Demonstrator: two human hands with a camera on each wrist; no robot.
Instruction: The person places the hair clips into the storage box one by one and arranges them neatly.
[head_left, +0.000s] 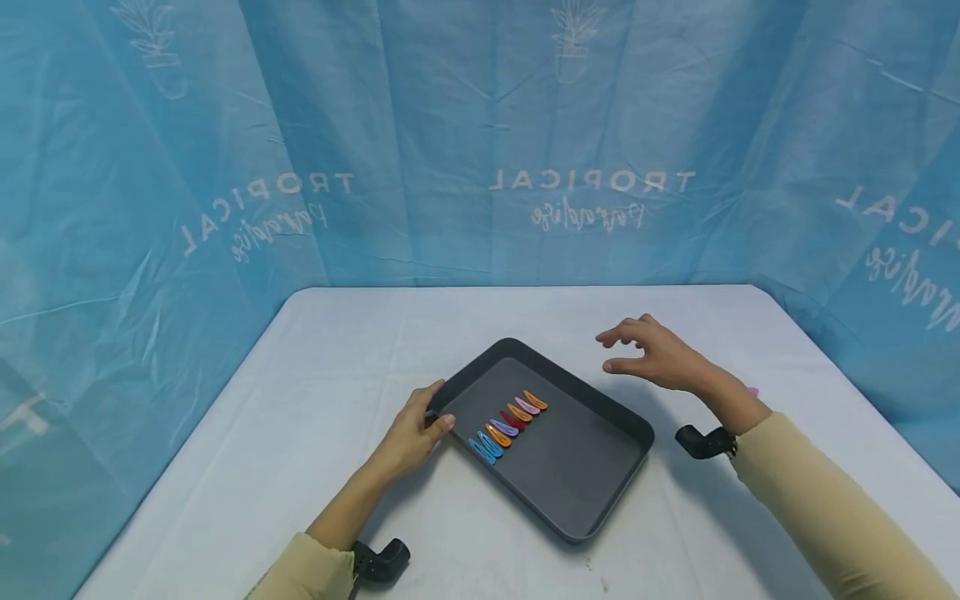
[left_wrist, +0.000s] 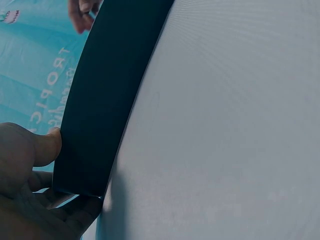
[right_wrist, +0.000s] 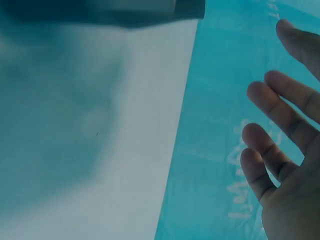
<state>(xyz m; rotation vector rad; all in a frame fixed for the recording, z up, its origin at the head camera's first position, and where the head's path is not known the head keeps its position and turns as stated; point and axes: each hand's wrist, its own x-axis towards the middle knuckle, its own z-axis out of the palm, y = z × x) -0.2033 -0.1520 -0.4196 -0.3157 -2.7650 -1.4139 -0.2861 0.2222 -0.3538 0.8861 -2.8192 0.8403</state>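
A dark grey baking tray lies at an angle on the table. Inside it, toward its left side, several snap hair clips form a slanting row: orange, pink, red, purple and blue. My left hand grips the tray's left corner, thumb over the rim and fingers at the outer wall; the left wrist view shows this hand at the end of the tray wall. Beyond the tray's right side, my right hand hovers with fingers spread apart and nothing in them. In its own wrist view the right hand has loosely bent fingers.
A white cloth covers the table. Blue printed curtains hang behind it and at both sides. A small pink object peeks out behind my right wrist, mostly hidden. Black wrist cameras sit on both wrists.
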